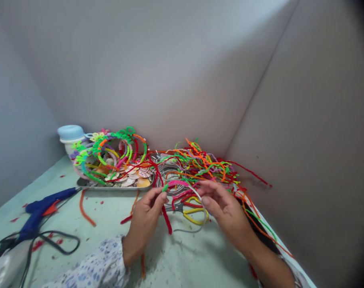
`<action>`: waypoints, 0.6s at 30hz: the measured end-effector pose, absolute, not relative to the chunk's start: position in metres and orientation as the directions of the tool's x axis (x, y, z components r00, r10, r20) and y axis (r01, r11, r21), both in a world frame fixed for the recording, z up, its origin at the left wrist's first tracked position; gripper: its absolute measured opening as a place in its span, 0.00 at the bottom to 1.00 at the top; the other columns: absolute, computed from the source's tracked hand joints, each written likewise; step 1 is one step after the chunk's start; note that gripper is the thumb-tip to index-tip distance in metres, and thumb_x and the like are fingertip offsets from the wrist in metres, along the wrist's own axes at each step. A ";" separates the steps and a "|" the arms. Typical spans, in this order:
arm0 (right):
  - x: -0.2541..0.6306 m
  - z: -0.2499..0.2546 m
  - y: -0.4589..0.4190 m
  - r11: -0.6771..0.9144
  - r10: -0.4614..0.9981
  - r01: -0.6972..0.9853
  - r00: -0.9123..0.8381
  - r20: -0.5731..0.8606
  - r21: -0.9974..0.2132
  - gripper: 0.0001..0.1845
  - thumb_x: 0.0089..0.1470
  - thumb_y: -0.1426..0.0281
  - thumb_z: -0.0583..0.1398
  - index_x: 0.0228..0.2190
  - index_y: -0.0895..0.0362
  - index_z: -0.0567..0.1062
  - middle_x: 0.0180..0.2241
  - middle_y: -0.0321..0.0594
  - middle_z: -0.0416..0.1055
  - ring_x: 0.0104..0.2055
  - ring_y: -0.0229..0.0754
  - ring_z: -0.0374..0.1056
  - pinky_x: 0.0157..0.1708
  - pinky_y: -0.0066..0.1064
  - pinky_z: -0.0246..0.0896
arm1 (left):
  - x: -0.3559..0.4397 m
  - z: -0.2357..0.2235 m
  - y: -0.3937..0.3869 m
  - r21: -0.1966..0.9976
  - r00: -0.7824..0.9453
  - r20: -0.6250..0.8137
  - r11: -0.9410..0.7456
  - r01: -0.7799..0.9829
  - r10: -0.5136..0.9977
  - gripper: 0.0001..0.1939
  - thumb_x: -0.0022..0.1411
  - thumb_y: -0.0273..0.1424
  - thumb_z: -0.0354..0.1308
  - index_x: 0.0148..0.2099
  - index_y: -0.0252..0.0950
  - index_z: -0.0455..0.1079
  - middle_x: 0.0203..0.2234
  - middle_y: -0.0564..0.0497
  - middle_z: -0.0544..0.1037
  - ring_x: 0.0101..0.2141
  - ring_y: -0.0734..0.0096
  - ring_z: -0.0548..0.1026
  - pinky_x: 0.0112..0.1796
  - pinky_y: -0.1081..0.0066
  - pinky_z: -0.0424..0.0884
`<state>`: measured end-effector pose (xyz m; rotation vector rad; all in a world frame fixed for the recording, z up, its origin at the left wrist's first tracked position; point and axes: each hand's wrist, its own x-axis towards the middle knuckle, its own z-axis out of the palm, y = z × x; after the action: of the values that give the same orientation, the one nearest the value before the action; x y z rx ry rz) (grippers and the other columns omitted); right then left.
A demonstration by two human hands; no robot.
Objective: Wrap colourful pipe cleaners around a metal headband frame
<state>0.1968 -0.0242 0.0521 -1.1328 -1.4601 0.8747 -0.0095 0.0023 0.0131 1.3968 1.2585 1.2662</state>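
Note:
A thin metal headband [204, 218] curves between my hands, partly wrapped in green and pink pipe cleaner [178, 183]. My left hand [148, 216] pinches its green-wrapped end between thumb and fingers. On the other side, my right hand [226, 210] has its curled fingers and thumb around the band just past the pink stretch; the exact contact is partly hidden. The band's bare free end hangs down over the table. Behind it lie scissors with yellow handles [195, 216]. A red pipe cleaner [166, 222] hangs down beside my left fingertips.
Finished-looking colourful headbands [112, 150] rest on a metal tray [109, 187] of round patterned pieces [133, 176]. Tangled pipe cleaners [206, 164] and bare metal bands [169, 170] lie at the back. A blue glue gun [39, 212] with a cord is at left, near a blue-lidded bottle [70, 134].

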 end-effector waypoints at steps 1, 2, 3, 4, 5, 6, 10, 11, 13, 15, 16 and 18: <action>0.195 0.050 -0.024 0.256 0.967 0.179 -0.030 0.255 -0.950 0.18 0.55 0.61 0.59 0.47 0.52 0.70 0.38 0.40 0.72 0.36 0.41 0.68 0.34 0.30 0.63 | -0.009 0.011 0.003 0.984 0.003 0.118 -0.118 0.131 0.993 0.16 0.60 0.41 0.54 0.42 0.35 0.71 0.23 0.55 0.71 0.21 0.77 0.63 0.22 0.77 0.58; 0.194 0.048 -0.023 0.222 0.975 0.159 -0.031 0.220 -0.962 0.18 0.55 0.60 0.58 0.47 0.52 0.70 0.36 0.39 0.73 0.34 0.40 0.68 0.31 0.29 0.63 | -0.008 0.009 0.004 0.986 0.023 0.102 -0.104 0.132 0.994 0.15 0.59 0.41 0.55 0.40 0.35 0.71 0.23 0.55 0.71 0.21 0.77 0.64 0.22 0.78 0.58; 0.193 0.045 -0.021 0.186 0.982 0.136 -0.022 0.185 -0.973 0.19 0.56 0.60 0.58 0.47 0.52 0.70 0.34 0.39 0.73 0.31 0.39 0.67 0.28 0.29 0.62 | -0.007 0.006 0.005 0.988 0.043 0.085 -0.090 0.128 0.995 0.14 0.59 0.41 0.55 0.39 0.34 0.71 0.23 0.54 0.71 0.21 0.77 0.64 0.22 0.78 0.59; 0.194 0.043 -0.019 0.151 0.988 0.110 -0.009 0.151 -0.982 0.19 0.55 0.59 0.58 0.47 0.53 0.70 0.32 0.39 0.73 0.29 0.39 0.66 0.26 0.28 0.61 | -0.006 0.004 0.006 0.991 0.065 0.061 -0.069 0.119 0.996 0.14 0.59 0.41 0.56 0.38 0.34 0.71 0.24 0.54 0.71 0.21 0.77 0.64 0.21 0.78 0.59; 0.195 0.041 -0.015 0.118 0.993 0.084 0.000 0.118 -0.989 0.20 0.54 0.59 0.58 0.47 0.54 0.71 0.31 0.39 0.73 0.27 0.38 0.65 0.23 0.28 0.59 | -0.006 0.003 0.006 0.994 0.094 0.027 -0.037 0.106 0.995 0.14 0.59 0.41 0.55 0.37 0.34 0.70 0.23 0.54 0.71 0.20 0.78 0.64 0.20 0.78 0.58; 0.197 0.038 -0.011 0.087 0.996 0.060 -0.001 0.087 -0.994 0.20 0.54 0.58 0.59 0.46 0.54 0.72 0.30 0.38 0.73 0.25 0.37 0.64 0.21 0.28 0.57 | -0.005 0.002 0.007 0.996 0.127 -0.017 0.005 0.093 0.992 0.15 0.58 0.42 0.55 0.37 0.34 0.69 0.23 0.55 0.71 0.18 0.79 0.63 0.19 0.78 0.57; 0.203 0.026 0.002 0.009 1.000 0.091 -0.022 0.007 -0.996 0.16 0.51 0.60 0.61 0.39 0.57 0.76 0.20 0.33 0.68 0.18 0.33 0.57 0.19 0.27 0.50 | -0.004 0.005 0.006 0.987 0.288 -0.159 0.146 0.065 0.944 0.20 0.59 0.45 0.53 0.46 0.35 0.67 0.23 0.55 0.71 0.14 0.80 0.61 0.15 0.78 0.53; 0.203 0.023 0.004 -0.012 0.999 0.102 -0.044 -0.017 -0.995 0.15 0.51 0.61 0.61 0.37 0.58 0.76 0.20 0.33 0.67 0.17 0.33 0.56 0.18 0.26 0.49 | -0.005 0.006 0.005 0.987 0.311 -0.159 0.145 0.067 0.937 0.21 0.60 0.45 0.52 0.48 0.36 0.66 0.23 0.55 0.72 0.14 0.80 0.60 0.15 0.78 0.52; 0.200 0.017 0.003 -0.046 0.994 0.121 -0.095 -0.058 -0.992 0.14 0.52 0.62 0.59 0.37 0.58 0.76 0.20 0.32 0.66 0.17 0.32 0.55 0.18 0.26 0.48 | -0.006 0.008 0.006 0.992 0.319 -0.121 0.099 0.084 0.940 0.20 0.61 0.44 0.51 0.49 0.36 0.68 0.22 0.55 0.72 0.16 0.79 0.60 0.17 0.78 0.54; 0.196 0.013 0.000 -0.063 0.986 0.134 -0.143 -0.082 -0.989 0.14 0.53 0.63 0.58 0.37 0.58 0.76 0.19 0.32 0.66 0.17 0.32 0.55 0.18 0.25 0.48 | -0.007 0.008 0.007 0.994 0.301 -0.053 0.021 0.107 0.952 0.17 0.60 0.42 0.53 0.44 0.35 0.71 0.23 0.54 0.72 0.20 0.76 0.64 0.22 0.77 0.58; 0.193 0.011 -0.001 -0.065 0.983 0.141 -0.162 -0.088 -0.988 0.14 0.54 0.63 0.58 0.38 0.58 0.76 0.19 0.32 0.65 0.17 0.32 0.55 0.18 0.25 0.48 | -0.007 0.007 0.008 0.994 0.302 -0.023 -0.012 0.113 0.953 0.15 0.60 0.40 0.55 0.41 0.35 0.72 0.24 0.53 0.73 0.23 0.75 0.66 0.25 0.77 0.61; 0.189 0.009 -0.005 -0.057 0.978 0.160 -0.191 -0.088 -0.985 0.14 0.55 0.63 0.57 0.39 0.57 0.76 0.19 0.31 0.65 0.18 0.32 0.54 0.19 0.25 0.48 | -0.006 0.005 0.009 0.991 0.319 0.003 -0.045 0.125 0.948 0.12 0.59 0.37 0.56 0.36 0.34 0.73 0.24 0.53 0.73 0.28 0.72 0.68 0.30 0.75 0.62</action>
<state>0.1887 -0.0051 0.0094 -1.2789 -1.4377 1.3344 -0.0064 0.0093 0.0046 1.4578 1.0450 0.9182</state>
